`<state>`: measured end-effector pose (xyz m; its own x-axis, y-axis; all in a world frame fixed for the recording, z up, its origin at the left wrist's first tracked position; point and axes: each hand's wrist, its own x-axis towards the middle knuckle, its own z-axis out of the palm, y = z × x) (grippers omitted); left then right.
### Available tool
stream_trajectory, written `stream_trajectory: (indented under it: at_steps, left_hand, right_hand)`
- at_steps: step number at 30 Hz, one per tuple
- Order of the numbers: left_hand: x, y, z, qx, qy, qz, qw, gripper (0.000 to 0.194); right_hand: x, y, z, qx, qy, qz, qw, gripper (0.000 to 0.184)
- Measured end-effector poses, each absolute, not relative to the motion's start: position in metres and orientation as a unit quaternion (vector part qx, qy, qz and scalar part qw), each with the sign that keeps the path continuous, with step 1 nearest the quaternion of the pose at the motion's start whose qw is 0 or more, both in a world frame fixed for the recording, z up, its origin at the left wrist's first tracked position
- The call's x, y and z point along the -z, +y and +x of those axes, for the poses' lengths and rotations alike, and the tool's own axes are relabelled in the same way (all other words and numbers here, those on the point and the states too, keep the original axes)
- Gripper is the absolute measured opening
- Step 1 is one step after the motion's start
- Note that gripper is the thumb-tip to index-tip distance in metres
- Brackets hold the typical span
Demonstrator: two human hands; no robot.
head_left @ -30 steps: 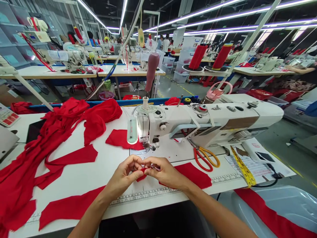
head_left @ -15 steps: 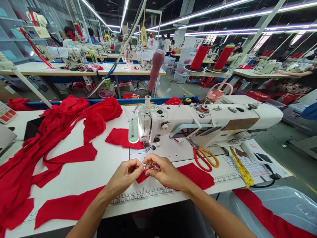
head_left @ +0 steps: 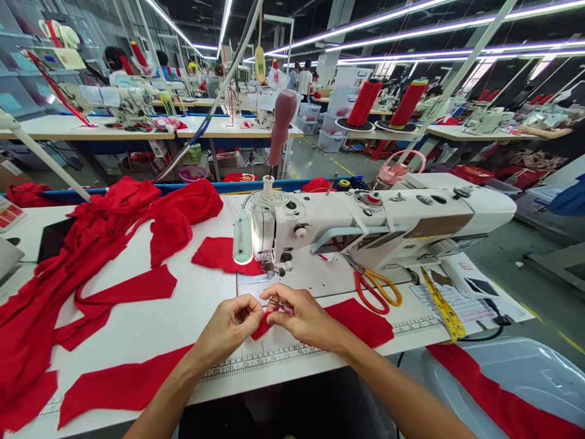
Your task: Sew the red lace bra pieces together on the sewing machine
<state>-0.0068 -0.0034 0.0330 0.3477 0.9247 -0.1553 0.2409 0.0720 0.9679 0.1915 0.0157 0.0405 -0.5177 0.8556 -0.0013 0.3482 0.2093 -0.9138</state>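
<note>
Close together in front of the sewing machine (head_left: 388,213), both hands are at a small piece of red fabric (head_left: 261,329). My left hand (head_left: 232,323) is closed, thumb and forefinger pinching the fabric's left edge. My right hand (head_left: 299,314) pinches the same piece from the right. A slim pinkish tool with a metal tip (head_left: 284,306) lies within its fingers; its exact kind is partly hidden. Under and beside my right wrist rests a flat red fabric piece (head_left: 359,322). Another red piece (head_left: 223,255) lies by the needle area, beyond my hands.
Scissors (head_left: 377,289) with red and orange handles lie right of my hands. A yellow tape measure (head_left: 443,305) crosses papers at the right. Heaped red fabric (head_left: 100,238) covers the table's left side. A printed ruler (head_left: 256,362) runs along the front edge; a pale plastic lid (head_left: 516,372) is below right.
My left fingers have curled back and drawn slightly apart from the right ones, still at the fabric. The tool in my right hand shows a bit more. The camera view has shifted slightly.
</note>
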Motion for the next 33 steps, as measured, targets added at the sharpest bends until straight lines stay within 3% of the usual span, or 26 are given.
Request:
stream_trajectory:
  at_steps: [7, 10, 12, 14, 18, 21, 27, 33]
  left_hand:
    - [-0.029, -0.002, -0.006, -0.369, 0.503, 0.580, 0.524, 0.020]
    - [-0.029, -0.003, -0.007, -0.387, 0.497, 0.583, 0.513, 0.022]
    - [-0.032, -0.005, -0.011, -0.375, 0.506, 0.590, 0.505, 0.023]
    - [-0.036, -0.005, -0.017, -0.344, 0.519, 0.634, 0.458, 0.023]
    - [-0.039, 0.002, -0.027, -0.237, 0.517, 0.789, 0.234, 0.016]
    - [-0.029, 0.016, -0.024, -0.168, 0.519, 0.828, 0.132, 0.015]
    - [-0.003, 0.038, -0.002, -0.176, 0.501, 0.846, 0.048, 0.027]
    - [0.002, 0.039, -0.004, -0.216, 0.436, 0.873, 0.025, 0.027]
  right_hand:
    - [-0.041, 0.016, 0.185, -0.507, -0.675, -0.441, 0.304, 0.021]
    - [-0.046, 0.018, 0.184, -0.487, -0.699, -0.439, 0.286, 0.013]
    - [-0.050, 0.017, 0.184, -0.462, -0.729, -0.430, 0.264, 0.017]
    - [-0.051, 0.013, 0.182, -0.449, -0.749, -0.423, 0.244, 0.019]
    - [-0.041, 0.007, 0.171, -0.489, -0.727, -0.426, 0.227, 0.023]
    - [-0.030, 0.011, 0.164, -0.505, -0.692, -0.481, 0.189, 0.029]
    - [-0.029, 0.020, 0.180, -0.462, -0.707, -0.511, 0.158, 0.036]
    - [-0.047, 0.013, 0.209, -0.502, -0.743, -0.441, 0.037, 0.031]
